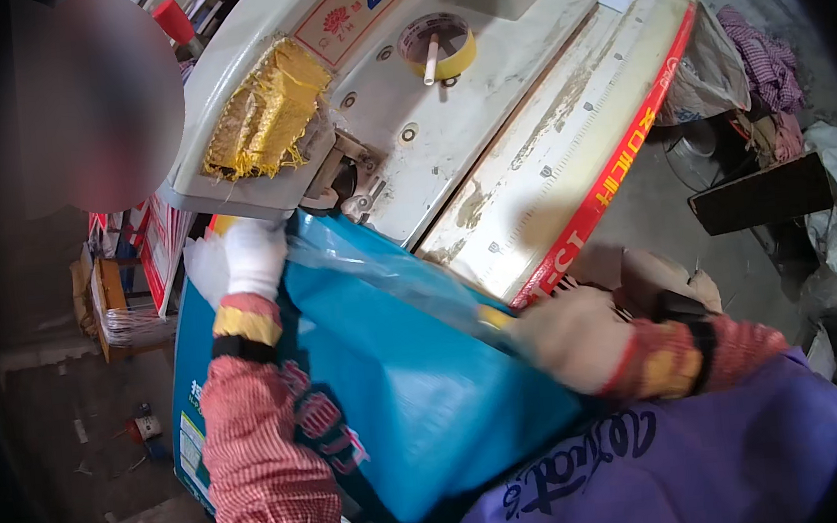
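A large blue bag with a clear plastic liner along its top edge lies across my lap and against a white sewing machine. My left hand, in a white glove, is closed on the bag's edge beside the presser foot; its fingertips are partly hidden under the machine head. At the other end of that edge, my right hand is closed on the bag and the liner, blurred by motion. Both wrists have checked red sleeves with dark bands.
A yellow tape roll with a white stick-like piece lies on the machine bed. Yellow woven cloth is fixed to the machine head. A dark board and crumpled bags stand to the right. Wrapped stacks are at left.
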The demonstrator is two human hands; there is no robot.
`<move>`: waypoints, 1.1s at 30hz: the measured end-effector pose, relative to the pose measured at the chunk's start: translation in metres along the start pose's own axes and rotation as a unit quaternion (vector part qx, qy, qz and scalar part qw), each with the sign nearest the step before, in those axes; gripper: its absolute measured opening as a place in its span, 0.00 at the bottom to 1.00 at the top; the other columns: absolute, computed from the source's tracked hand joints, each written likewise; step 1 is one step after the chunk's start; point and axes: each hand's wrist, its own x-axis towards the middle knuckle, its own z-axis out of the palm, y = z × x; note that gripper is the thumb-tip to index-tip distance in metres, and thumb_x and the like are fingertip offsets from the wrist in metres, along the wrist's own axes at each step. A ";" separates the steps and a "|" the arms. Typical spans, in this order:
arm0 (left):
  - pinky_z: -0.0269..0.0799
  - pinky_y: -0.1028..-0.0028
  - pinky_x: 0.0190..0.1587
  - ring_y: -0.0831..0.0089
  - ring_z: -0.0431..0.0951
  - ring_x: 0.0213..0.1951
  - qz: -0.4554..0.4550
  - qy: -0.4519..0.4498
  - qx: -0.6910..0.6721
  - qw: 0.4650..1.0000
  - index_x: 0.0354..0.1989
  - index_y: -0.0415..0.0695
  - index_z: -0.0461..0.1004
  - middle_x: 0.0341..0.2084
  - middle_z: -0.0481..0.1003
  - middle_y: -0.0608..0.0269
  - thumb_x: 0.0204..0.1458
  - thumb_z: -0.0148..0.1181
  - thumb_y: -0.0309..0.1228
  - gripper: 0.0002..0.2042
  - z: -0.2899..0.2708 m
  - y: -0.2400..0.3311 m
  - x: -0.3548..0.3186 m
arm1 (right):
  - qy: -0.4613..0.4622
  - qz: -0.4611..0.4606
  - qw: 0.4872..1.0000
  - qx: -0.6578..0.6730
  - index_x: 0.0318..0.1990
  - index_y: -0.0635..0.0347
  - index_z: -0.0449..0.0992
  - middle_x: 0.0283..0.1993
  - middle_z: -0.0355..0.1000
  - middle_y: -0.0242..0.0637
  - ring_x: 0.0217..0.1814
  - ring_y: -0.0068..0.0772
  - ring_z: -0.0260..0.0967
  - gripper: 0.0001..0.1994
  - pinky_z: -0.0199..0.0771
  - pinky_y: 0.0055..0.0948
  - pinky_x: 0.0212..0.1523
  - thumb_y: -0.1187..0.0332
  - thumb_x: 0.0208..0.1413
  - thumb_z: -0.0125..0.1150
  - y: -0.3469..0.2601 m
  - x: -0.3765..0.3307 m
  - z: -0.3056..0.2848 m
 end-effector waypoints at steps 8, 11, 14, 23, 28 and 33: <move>0.71 0.62 0.40 0.52 0.74 0.38 -0.070 0.034 0.160 0.984 0.41 0.40 0.69 0.32 0.74 0.49 0.49 0.50 0.34 0.13 -0.093 -0.108 0.068 | 0.200 -0.203 0.950 -0.128 0.27 0.59 0.79 0.28 0.75 0.45 0.32 0.45 0.74 0.08 0.73 0.41 0.26 0.69 0.38 0.57 -0.081 0.136 -0.046; 0.70 0.59 0.38 0.50 0.75 0.35 -0.011 0.020 0.112 0.993 0.40 0.39 0.67 0.29 0.74 0.47 0.50 0.47 0.31 0.12 -0.110 -0.049 0.052 | 0.115 -0.138 0.979 -0.098 0.31 0.58 0.79 0.31 0.75 0.40 0.36 0.43 0.73 0.10 0.73 0.41 0.30 0.70 0.39 0.56 -0.066 0.138 -0.060; 0.71 0.62 0.34 0.54 0.75 0.30 0.032 -0.141 0.312 0.939 0.24 0.39 0.74 0.21 0.73 0.50 0.40 0.56 0.28 0.05 -0.178 0.084 0.015 | -0.002 -0.283 0.959 -0.028 0.41 0.53 0.76 0.38 0.74 0.39 0.38 0.43 0.72 0.16 0.73 0.36 0.38 0.69 0.39 0.58 -0.045 0.153 -0.088; 0.68 0.65 0.32 0.62 0.73 0.26 0.201 -0.371 0.054 0.905 0.41 0.41 0.68 0.21 0.72 0.58 0.41 0.64 0.39 0.21 -0.140 0.231 -0.009 | 0.058 -0.297 0.953 0.022 0.38 0.54 0.76 0.35 0.74 0.41 0.35 0.42 0.72 0.14 0.74 0.35 0.35 0.69 0.39 0.58 0.032 0.098 -0.058; 0.64 0.82 0.25 0.83 0.66 0.20 -0.101 -0.515 -0.479 0.703 0.46 0.37 0.71 0.18 0.67 0.71 0.54 0.53 0.35 0.16 -0.197 0.193 0.001 | 0.093 -0.310 0.945 0.051 0.37 0.56 0.76 0.32 0.73 0.42 0.33 0.42 0.72 0.13 0.74 0.35 0.33 0.70 0.39 0.58 0.010 0.095 -0.059; 0.66 0.72 0.23 0.71 0.72 0.20 -0.139 -0.648 -0.092 0.744 0.28 0.42 0.78 0.16 0.73 0.60 0.45 0.57 0.56 0.25 -0.257 0.169 -0.001 | 0.127 -0.318 0.937 0.071 0.35 0.57 0.76 0.30 0.73 0.43 0.31 0.41 0.73 0.12 0.74 0.34 0.32 0.70 0.39 0.57 -0.023 0.125 -0.100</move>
